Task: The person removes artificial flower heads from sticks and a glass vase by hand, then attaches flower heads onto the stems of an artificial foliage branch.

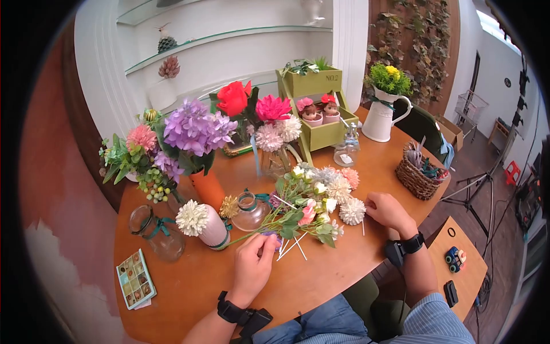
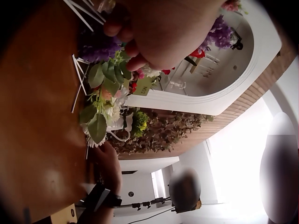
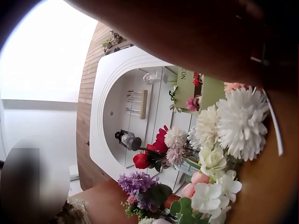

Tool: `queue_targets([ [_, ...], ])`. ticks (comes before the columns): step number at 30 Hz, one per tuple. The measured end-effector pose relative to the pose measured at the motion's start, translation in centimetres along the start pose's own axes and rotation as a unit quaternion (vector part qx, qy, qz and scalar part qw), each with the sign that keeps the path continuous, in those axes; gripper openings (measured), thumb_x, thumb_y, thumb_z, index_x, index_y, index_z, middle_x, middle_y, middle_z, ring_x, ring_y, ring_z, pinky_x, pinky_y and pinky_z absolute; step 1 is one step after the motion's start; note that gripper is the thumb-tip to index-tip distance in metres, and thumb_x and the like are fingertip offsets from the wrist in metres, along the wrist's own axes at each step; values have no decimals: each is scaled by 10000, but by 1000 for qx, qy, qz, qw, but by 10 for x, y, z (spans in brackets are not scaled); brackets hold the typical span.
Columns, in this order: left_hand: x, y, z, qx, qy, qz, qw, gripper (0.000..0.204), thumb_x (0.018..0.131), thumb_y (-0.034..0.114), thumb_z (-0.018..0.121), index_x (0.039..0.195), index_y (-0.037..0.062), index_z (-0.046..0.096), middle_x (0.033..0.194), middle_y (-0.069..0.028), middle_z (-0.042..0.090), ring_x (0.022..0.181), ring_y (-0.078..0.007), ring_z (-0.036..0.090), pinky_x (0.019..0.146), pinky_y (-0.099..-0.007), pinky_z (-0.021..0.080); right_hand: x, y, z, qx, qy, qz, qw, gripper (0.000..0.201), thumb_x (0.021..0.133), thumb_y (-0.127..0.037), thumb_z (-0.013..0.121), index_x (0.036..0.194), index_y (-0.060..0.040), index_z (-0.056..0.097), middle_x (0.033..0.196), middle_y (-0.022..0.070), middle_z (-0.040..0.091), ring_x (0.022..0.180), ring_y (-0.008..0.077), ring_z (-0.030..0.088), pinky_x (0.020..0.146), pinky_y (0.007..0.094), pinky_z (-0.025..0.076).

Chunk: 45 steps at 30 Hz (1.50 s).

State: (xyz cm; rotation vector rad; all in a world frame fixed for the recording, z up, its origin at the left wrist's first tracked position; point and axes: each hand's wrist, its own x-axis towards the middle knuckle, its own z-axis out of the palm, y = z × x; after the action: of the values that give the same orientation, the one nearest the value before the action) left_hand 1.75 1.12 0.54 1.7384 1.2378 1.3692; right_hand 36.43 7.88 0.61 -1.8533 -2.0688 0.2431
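My left hand point(image 1: 256, 259) is at the near side of the table with its fingers curled, close beside a small purple flower point(image 2: 100, 49). White sticks point(image 1: 293, 247) lie crossed just past it. My right hand point(image 1: 392, 213) is at the right, its fingers bent down by a white pompom flower point(image 1: 352, 211). Another white stick point(image 3: 274, 122) shows near those fingers; I cannot tell whether they grip it. Between the hands lies a bunch of artificial flowers, with a pink rosebud point(image 1: 307, 213), white blooms point(image 3: 209, 198) and green leaves point(image 1: 292, 221).
Around the bunch stand a round glass vase point(image 1: 250, 213), a tall glass jar point(image 1: 167, 243), a pinkish-white vase point(image 1: 214, 229) and an orange vase point(image 1: 207, 188). A compartment box point(image 1: 136, 279) lies at left. A green drawer stand point(image 1: 322, 136), white pitcher point(image 1: 378, 120) and wicker basket point(image 1: 417, 182) stand behind.
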Motion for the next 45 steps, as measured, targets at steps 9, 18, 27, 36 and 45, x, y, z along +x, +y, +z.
queue_targets([
  [9,0,-7,-3,16,-24,-16,999,232,1018,132,579,883,-38,664,780,-13,632,719,-68,575,658,-228,468,-16,4,25,137,79,-74,985,194,936,-164,618,1032,4,631,908,144,657,816,288,634,743,378,517],
  [18,2,-10,-3,-7,21,32,999,145,974,77,626,877,-30,643,737,-4,502,609,-64,413,541,-243,340,-52,-8,28,247,136,-6,959,216,934,-170,654,1062,3,645,903,114,632,763,205,605,711,330,511],
  [27,3,-1,-13,25,9,38,999,137,1008,64,578,927,-33,630,873,-16,606,782,-57,570,698,-206,454,-60,-15,36,147,190,-43,970,155,900,-128,658,987,-2,638,954,164,606,970,346,584,841,414,491],
  [36,8,6,-25,21,73,63,995,128,996,41,590,906,-42,627,857,-17,593,760,-61,549,676,-213,441,-63,-21,33,152,187,-11,971,118,884,-97,670,958,-5,662,934,155,589,931,329,585,813,401,492],
  [45,-2,-5,-5,31,-6,67,997,99,940,34,649,864,-27,636,747,-8,533,613,-68,452,540,-231,357,-75,-20,25,171,172,-53,969,166,915,-115,657,1028,5,637,957,146,581,916,294,599,820,381,506],
])
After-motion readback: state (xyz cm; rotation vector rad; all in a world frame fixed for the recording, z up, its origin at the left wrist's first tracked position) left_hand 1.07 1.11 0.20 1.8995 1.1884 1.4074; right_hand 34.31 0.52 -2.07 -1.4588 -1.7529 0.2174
